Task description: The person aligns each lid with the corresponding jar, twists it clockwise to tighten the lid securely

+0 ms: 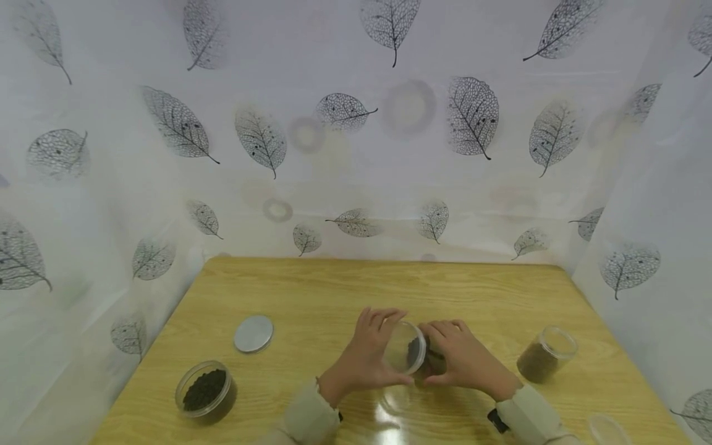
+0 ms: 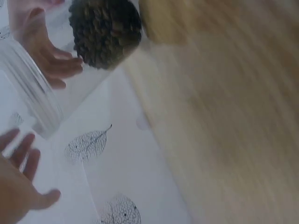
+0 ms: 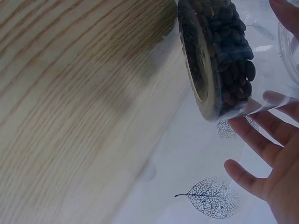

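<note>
Between both hands is a clear jar [image 1: 421, 352], with dark beans [image 3: 229, 60] gathered at its base. Its mouth tilts toward the left, and the right wrist view shows its underside raised off the tabletop. My left hand [image 1: 364, 355] spans the mouth end, fingers round the far side and thumb on the near side. In the left wrist view its fingers [image 2: 21, 158] lie close by the rim; their exact contact is unclear. Farther toward the base, my right hand [image 1: 467, 358] grips the jar, its fingers seen partly through the clear wall.
An open bowl of dark pellets [image 1: 204, 390] stands at the left, with a silver lid [image 1: 253, 334] behind it. To the right is an open jar of brown granules [image 1: 541, 360]; a clear lid [image 1: 608, 429] lies nearer. Leaf-print curtains [image 1: 356, 161] surround the wooden table [image 1: 311, 290].
</note>
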`<state>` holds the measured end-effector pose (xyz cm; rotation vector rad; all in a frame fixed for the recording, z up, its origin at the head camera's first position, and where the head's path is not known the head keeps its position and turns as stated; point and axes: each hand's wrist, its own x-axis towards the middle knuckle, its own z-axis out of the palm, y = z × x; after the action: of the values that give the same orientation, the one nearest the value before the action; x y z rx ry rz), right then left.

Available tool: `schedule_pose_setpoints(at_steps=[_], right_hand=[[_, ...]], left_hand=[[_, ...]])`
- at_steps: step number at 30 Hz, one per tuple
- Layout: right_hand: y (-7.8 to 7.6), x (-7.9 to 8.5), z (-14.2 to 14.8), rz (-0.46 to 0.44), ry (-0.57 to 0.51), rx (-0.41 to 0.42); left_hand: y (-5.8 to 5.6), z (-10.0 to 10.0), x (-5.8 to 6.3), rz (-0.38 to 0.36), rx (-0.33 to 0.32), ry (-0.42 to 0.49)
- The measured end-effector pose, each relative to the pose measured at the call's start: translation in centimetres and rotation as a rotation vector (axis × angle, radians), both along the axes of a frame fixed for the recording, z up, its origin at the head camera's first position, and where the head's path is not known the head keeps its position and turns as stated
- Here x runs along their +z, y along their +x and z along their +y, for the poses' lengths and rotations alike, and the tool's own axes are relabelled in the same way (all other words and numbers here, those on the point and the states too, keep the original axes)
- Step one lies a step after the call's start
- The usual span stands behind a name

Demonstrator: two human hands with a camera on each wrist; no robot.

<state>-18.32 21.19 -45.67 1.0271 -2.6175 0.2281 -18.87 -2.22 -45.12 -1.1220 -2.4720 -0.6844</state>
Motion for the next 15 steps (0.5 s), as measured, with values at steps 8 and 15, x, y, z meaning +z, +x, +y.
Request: schedule_pose_setpoints(at_steps=[8, 15], right_hand=[[0.0, 0.0, 0.0, 0.003, -0.008, -0.012], [-0.1, 0.1, -0.2, 0.005, 0.009, -0.011]], left_hand=[[1.3, 0.7, -0.6, -0.078, 0.124, 0.076], [1.1, 0.6, -0.9, -0.071, 0.100, 0.059]])
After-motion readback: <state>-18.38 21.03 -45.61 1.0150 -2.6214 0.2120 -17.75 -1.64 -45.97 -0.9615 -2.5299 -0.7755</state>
